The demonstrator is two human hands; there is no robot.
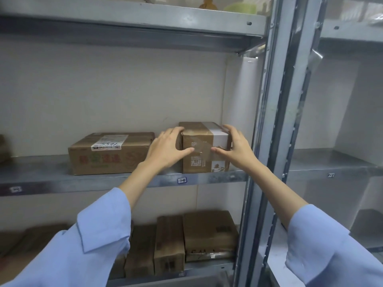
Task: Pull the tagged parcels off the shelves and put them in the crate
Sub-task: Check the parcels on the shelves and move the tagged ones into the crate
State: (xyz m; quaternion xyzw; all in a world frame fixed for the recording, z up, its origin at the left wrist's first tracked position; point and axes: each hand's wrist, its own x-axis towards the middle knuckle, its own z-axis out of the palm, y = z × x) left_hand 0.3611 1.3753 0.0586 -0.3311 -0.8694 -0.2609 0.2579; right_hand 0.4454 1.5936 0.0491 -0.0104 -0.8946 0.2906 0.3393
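Grip: your left hand [165,149] and right hand [236,149] clasp the taped carton [204,150], fingers curled round its sides.
Why: to slide it off the shelf [83,182].

1. Wall [103,90]: plain, off-white, behind the shelving.
2. Middle shelf [51,179]: grey metal, scuffed; handwritten label [182,180] reading "1-4" on the front edge.
3. Upper shelf [132,19]: grey metal, bolt at the right corner.
4. Upright posts [269,121]: two, grey, perforated, side by side, dividing the bays.
5. Neighbouring shelf [331,164]: grey metal, right of the posts.
6. Light: soft, even, indoor.
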